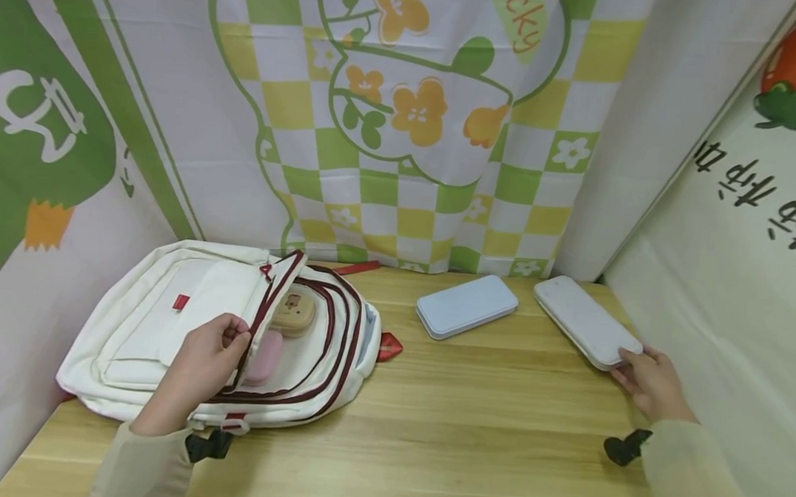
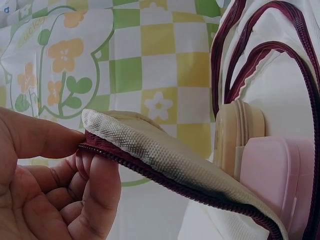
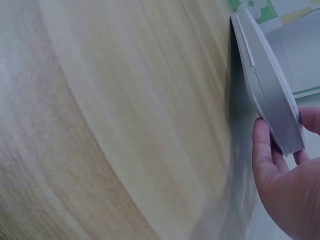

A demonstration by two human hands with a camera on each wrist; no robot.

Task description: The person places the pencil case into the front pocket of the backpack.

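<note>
A white backpack [image 1: 139, 296] with dark red zippers lies on the left of the table, its pocket unzipped. My left hand [image 1: 206, 362] pinches the zippered edge of the pocket flap [image 2: 165, 155] between thumb and fingers and holds it lifted. Inside the pocket sit a beige case [image 1: 296, 314] with a small printed figure and a pink case [image 1: 265, 357]. At the right, my right hand [image 1: 655, 384] grips the near end of a flat white case [image 1: 584, 320], thumb on top and fingers underneath. In the right wrist view, that gripped end is raised off the wood.
A light blue flat case [image 1: 469, 307] lies between the backpack and the white case. Patterned cloth [image 1: 400, 204] hangs behind the wooden table [image 1: 457, 429], and printed white cloth [image 1: 723, 292] closes in the right side. A red tab [image 1: 388, 347] sticks out by the backpack.
</note>
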